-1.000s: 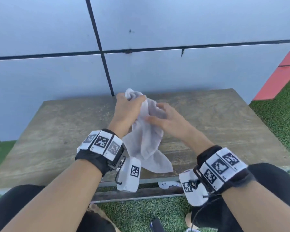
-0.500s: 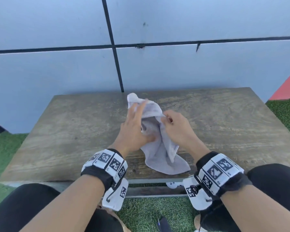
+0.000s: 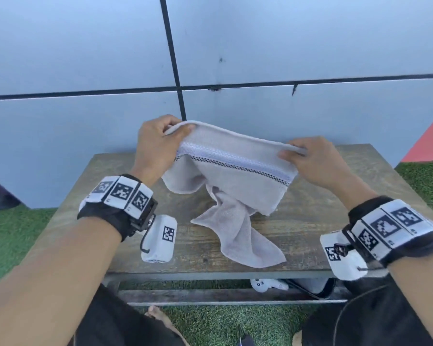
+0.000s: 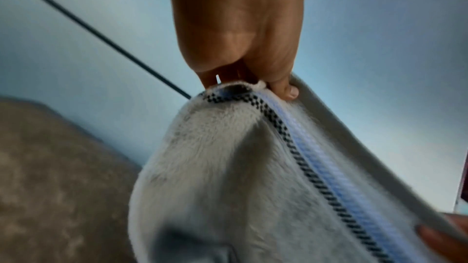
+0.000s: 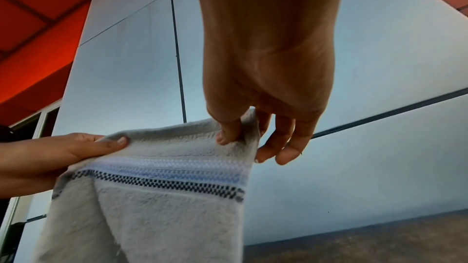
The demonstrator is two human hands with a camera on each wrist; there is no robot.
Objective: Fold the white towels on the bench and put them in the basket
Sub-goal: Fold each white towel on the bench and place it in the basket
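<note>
Towel (image 3: 235,176) corners are the whole story at this moment: the left hand (image 3: 158,143) pinches one top corner between thumb and curled fingers, and the right hand (image 3: 310,161) pinches the other between thumb and forefinger, its remaining fingers (image 5: 286,147) hanging loose and touching nothing. Between the two pinches the hem is drawn out in a shallow sag, with a pale blue band and a black checked stripe (image 5: 162,182) running just under it. Below the stripe the cloth is not flat; it gathers and twists, and its lower tail trails onto the bench (image 3: 323,216), ending near the bench's front edge. The raised hem hangs above the bench top, toward its far side. No basket shows in any view.

The risk, as I judge it, lies in that twisted tail. If the cloth is laid down before the twist is shaken out, the fold would trap a bunched layer and come out lopsided. The right hand's light two-finger pinch could also slip if the towel is snapped hard, dropping that corner. A tail so near the bench's front edge could slide off and drag the rest toward the grass (image 3: 223,318).
</note>
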